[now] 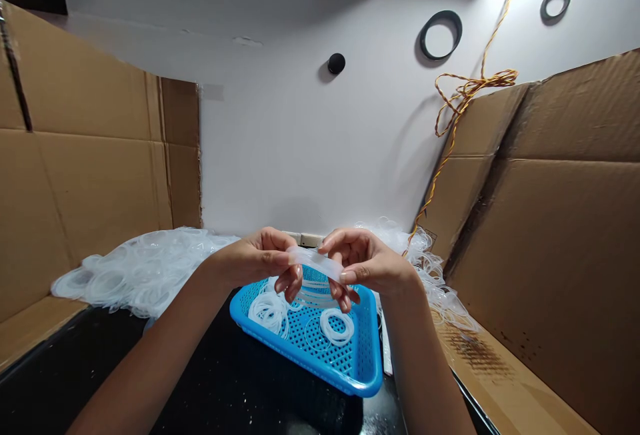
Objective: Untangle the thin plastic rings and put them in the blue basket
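Between my two hands a translucent white ring-shaped band (316,261), like a silicone gasket, is held above the basket. My left hand (267,255) pinches its left side between thumb and fingers. On the other side my right hand (363,265) grips it with thumb and fingertips. Several thin rings hang below the band, though I cannot tell whether they belong to it. Under the hands stands a blue plastic basket (310,353) with a perforated floor. Inside it lie a bundle of thin white rings (270,308) at the left and a smaller coil of rings (337,327) at the right.
A heap of translucent rings (145,265) lies at the left, and another pile of rings (440,281) at the right. Cardboard walls (100,175) (565,235) flank the black tabletop (210,368). A twisted yellow cord (450,148) hangs down the white wall (310,141) at the right.
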Motion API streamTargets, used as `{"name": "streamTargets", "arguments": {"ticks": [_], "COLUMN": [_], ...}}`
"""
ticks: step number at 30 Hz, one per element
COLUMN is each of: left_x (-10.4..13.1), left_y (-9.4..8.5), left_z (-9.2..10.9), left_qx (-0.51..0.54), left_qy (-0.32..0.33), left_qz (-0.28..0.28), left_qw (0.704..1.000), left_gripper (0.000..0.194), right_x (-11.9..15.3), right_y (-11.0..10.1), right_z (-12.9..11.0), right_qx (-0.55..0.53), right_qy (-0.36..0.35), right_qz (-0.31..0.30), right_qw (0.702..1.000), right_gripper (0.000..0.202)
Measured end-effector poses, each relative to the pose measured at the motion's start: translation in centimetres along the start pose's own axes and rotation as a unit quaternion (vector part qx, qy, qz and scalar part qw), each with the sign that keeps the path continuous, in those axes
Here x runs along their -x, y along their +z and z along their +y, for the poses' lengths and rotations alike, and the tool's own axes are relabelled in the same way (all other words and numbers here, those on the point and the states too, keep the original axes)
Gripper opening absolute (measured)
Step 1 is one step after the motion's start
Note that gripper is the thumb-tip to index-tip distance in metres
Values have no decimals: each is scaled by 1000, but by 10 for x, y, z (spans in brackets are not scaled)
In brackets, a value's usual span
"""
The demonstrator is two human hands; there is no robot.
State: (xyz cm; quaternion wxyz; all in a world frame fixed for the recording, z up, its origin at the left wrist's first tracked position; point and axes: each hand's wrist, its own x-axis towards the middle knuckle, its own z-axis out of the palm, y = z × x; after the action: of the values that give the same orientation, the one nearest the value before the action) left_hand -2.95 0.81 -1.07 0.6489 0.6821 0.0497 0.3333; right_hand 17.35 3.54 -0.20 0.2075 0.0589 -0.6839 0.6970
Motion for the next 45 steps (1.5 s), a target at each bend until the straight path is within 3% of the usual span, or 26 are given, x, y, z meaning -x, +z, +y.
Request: {"name": "streamTargets", "arguments": {"ticks": [10,16,22,29,33,40,45], "left_x": [0,2,2,0,-1,0,-2], "left_y": [-2,-2,-4,-5,-5,-6,-2], "left_z": [-4,-3,0,-5,-9,-6,-5], "left_qx": [-49,-45,-38,-58,-43,23,35], "left_qy": [-87,-76,-50,-94,-115,-51,-25], "left_qz": [-74,-35,-40,-54,-76,-39,-21], "left_qw": [992,995,997,992,990,998,999], "left_gripper": [28,23,23,38,31,22,22], "right_x": [-1,-1,-1,-1,-2,-1,-1], "right_y": [5,3,3,5,2,3,5], "right_z": [0,0,0,0,2,0,0], "right_qx": [7,4,6,21,37,37,30], "right_qy": [7,19,15,21,32,35,-1], "right_qz": [24,13,0,19,24,-5,31], "right_qw": [1000,1000,1000,999,998,999,999], "right_gripper": [30,34,37,36,35,39,36]}}
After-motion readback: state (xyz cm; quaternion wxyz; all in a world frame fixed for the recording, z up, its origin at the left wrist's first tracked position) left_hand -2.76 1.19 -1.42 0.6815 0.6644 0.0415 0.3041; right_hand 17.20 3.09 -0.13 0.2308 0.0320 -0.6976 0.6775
